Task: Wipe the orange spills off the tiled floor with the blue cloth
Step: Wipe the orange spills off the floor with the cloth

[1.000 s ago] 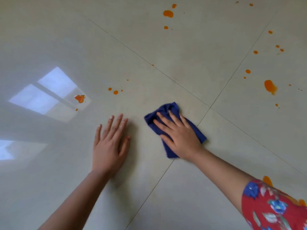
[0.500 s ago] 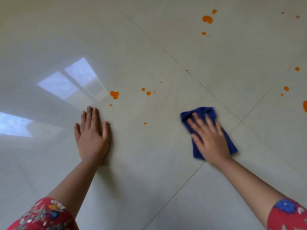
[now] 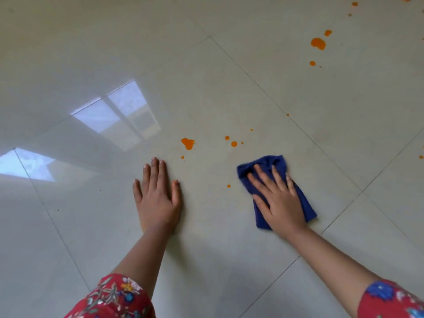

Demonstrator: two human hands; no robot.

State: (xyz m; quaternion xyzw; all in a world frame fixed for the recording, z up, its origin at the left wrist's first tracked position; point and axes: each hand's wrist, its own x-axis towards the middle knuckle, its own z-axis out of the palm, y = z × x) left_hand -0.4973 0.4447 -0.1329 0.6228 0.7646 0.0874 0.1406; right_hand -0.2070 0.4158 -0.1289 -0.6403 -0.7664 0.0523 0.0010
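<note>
My right hand [image 3: 278, 198] presses flat, fingers spread, on the folded blue cloth [image 3: 267, 162] lying on the glossy cream tiled floor [image 3: 206, 92]. My left hand [image 3: 157, 195] rests flat on the floor to the cloth's left, fingers straight. An orange blot [image 3: 188, 143] lies just beyond my left fingertips. Two small drops [image 3: 234, 144] sit ahead of the cloth, and a tiny drop [image 3: 228, 186] lies just left of it. A larger orange spill [image 3: 318, 43] with small drops around it sits far right at the back.
Dark grout lines [image 3: 286, 115] cross the floor diagonally. A bright window reflection [image 3: 114, 113] glares on the tiles to the left. More orange specks [image 3: 421, 157] show at the right edge. Red floral sleeves [image 3: 114, 299] cover both upper arms at the bottom.
The view has swung left, so the spills slid rightwards in the frame. My left hand moved left, away from the cloth. My right hand stays pressed on the cloth, now close to the small drops.
</note>
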